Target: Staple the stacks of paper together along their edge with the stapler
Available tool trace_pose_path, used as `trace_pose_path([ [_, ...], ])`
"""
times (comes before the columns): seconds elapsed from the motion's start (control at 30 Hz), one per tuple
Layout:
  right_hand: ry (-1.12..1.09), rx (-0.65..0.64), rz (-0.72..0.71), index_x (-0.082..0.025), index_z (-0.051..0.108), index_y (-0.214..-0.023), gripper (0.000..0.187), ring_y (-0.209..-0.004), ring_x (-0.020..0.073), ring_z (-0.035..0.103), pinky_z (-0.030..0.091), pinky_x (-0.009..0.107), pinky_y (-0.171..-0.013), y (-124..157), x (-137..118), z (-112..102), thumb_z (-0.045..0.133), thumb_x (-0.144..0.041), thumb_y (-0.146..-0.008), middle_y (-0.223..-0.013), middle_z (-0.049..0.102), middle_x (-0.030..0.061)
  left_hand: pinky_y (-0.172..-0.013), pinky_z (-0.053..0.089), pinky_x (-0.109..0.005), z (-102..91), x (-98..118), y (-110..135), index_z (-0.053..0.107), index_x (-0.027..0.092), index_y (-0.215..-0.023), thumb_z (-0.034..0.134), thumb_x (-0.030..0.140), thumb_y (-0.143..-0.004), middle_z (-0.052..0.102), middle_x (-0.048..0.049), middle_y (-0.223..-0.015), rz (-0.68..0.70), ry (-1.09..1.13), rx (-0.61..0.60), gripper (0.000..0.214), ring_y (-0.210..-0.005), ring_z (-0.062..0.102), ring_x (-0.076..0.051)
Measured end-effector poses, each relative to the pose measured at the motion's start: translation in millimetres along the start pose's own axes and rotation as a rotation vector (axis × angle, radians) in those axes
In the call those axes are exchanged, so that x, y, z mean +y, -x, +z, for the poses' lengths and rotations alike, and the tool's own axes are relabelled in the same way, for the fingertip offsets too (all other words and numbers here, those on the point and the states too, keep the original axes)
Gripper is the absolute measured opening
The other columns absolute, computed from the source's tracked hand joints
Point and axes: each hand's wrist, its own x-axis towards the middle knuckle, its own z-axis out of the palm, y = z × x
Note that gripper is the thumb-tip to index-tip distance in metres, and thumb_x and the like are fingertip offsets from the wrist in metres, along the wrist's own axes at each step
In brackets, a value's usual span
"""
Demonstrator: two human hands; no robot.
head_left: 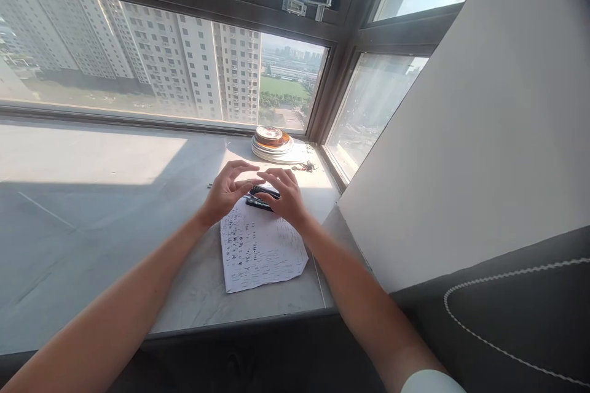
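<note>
A sheet of paper (267,258) covered in handwriting and printed lines lies on the ledge in front of me. Across its far end rests a black, elongated object (260,202), partly hidden by my fingers, so its kind is unclear. My left hand (228,190) hovers at its left side, fingers curved and apart. On the other side, my right hand (283,193) arches over the object's right end with fingers spread. Neither hand visibly grips anything; whether the fingertips touch the black object cannot be made out. A thin pen-like tip (209,185) pokes out left of my left hand.
Beyond my hands, a stack of round plates or lids (271,146) stands near the window corner, with a small dark tangle (304,166) beside it. A white wall panel (461,135) slants along the right. A beaded cord (461,322) hangs at lower right.
</note>
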Motion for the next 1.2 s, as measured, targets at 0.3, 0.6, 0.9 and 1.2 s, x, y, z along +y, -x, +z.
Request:
trace_pose_path([
  [0.3, -0.001, -0.05, -0.064, -0.035, 0.08, -0.122, 0.024, -0.116, 0.0267, 0.062, 0.048, 0.044, -0.107, 0, -3, 2, 0.06, -0.04, -0.108, -0.119, 0.077, 0.0049, -0.094, 0.064, -0.046, 0.7, 0, 1, 0.067, 0.022, -0.121, 0.09, 0.053, -0.081, 0.07, -0.0124, -0.128, 0.068, -0.096, -0.043, 0.056, -0.112, 0.073, -0.032],
  [0.6, 0.186, 0.092, 0.68, -0.021, 0.08, -0.107, 0.019, -0.118, 0.0323, 0.057, 0.046, 0.049, -0.105, 10, 83, -31, 0.066, -0.026, -0.096, -0.112, 0.071, 0.0127, -0.113, 0.04, -0.061, -64.5, -45, -15, 0.074, 0.021, -0.099, 0.067, 0.018, -0.082, 0.068, -0.0201, -0.124, -0.133, -0.95, 0.525, 0.019, -0.129, 0.056, -0.046],
  [0.9, 0.228, -0.001, 0.792, -0.019, 0.081, -0.109, 0.019, -0.126, 0.0361, 0.053, 0.044, 0.044, -0.1, 15, 102, -21, 0.071, -0.025, -0.094, -0.12, 0.064, 0.0185, -0.098, 0.05, -0.056, -89.2, -61, -7, 0.078, 0.024, -0.079, 0.072, 0.024, -0.075, 0.074, -0.0191, -0.095, -0.161, -1.146, 0.356, 0.008, -0.111, 0.062, -0.047],
  [1.2, 0.243, -0.026, 0.821, -0.021, 0.08, -0.123, 0.031, -0.13, 0.0378, 0.051, 0.044, 0.046, -0.103, 16, 104, -19, 0.065, -0.023, -0.095, -0.128, 0.063, 0.0193, -0.082, 0.05, -0.042, -80.3, -46, -11, 0.065, 0.024, -0.076, 0.067, 0.021, -0.085, 0.074, -0.0131, -0.09, -0.169, -1.147, 0.32, 0.009, -0.088, 0.069, -0.035],
])
